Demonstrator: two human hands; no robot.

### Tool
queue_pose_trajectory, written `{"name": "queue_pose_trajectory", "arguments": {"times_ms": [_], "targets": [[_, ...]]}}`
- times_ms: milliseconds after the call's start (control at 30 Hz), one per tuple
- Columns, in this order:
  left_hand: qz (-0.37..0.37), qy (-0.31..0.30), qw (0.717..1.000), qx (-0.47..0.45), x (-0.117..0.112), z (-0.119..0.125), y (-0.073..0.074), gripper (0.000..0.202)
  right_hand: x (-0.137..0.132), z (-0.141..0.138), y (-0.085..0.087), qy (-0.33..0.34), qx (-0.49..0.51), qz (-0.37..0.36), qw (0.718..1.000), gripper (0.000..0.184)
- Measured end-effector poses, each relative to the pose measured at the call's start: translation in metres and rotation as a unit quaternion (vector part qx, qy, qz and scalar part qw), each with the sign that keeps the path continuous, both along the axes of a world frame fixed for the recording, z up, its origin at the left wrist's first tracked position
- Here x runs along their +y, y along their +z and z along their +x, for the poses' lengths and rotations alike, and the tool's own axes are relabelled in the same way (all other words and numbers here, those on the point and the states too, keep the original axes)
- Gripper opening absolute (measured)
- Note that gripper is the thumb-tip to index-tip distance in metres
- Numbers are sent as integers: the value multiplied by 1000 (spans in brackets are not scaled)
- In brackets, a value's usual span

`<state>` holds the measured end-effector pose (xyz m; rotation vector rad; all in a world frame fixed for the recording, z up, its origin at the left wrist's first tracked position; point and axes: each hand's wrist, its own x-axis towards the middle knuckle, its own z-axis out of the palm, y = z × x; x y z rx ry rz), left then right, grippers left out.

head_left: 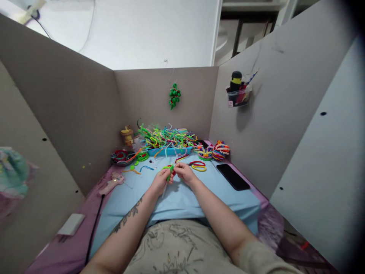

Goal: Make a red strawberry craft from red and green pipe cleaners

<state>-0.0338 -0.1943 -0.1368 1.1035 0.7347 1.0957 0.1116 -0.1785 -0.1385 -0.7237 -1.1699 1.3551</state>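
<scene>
My left hand (163, 180) is closed around a green pipe-cleaner piece (170, 173) above the blue cloth. A pale strip hangs down below that hand. From the right, my right hand (184, 173) pinches at the upper end of the same piece; some red shows between the two hands. Just beyond the right hand lie scissors (199, 165) with red and yellow handles. Short loose pipe cleaners, one blue (146, 168) and one orange (132, 171), rest on the cloth to the left.
A blue tray (171, 152) heaped with colourful pipe cleaners stands at the back. A pink glue gun (112, 183) lies left, its black cord running forward. A black phone (232, 177) lies right, near several woven colourful pieces (220, 151). Grey panels (165, 82) enclose the table.
</scene>
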Motion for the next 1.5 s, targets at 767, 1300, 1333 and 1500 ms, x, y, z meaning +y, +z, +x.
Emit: {"name": "queue_pose_trajectory", "arguments": {"times_ms": [767, 1300, 1333, 1500], "targets": [[81, 64, 994, 42, -10, 4, 6, 42, 2, 0, -3, -10, -29, 13, 999, 24], [32, -60, 997, -44, -11, 3, 8, 47, -3, 2, 4, 88, 37, -65, 993, 27], [27, -74, 996, -47, -11, 3, 8, 46, -3, 3, 4, 110, 40, -66, 991, 27], [-10, -99, 994, -53, -11, 1, 8, 51, -3, 4, 3, 119, 51, -47, 991, 27]]}}
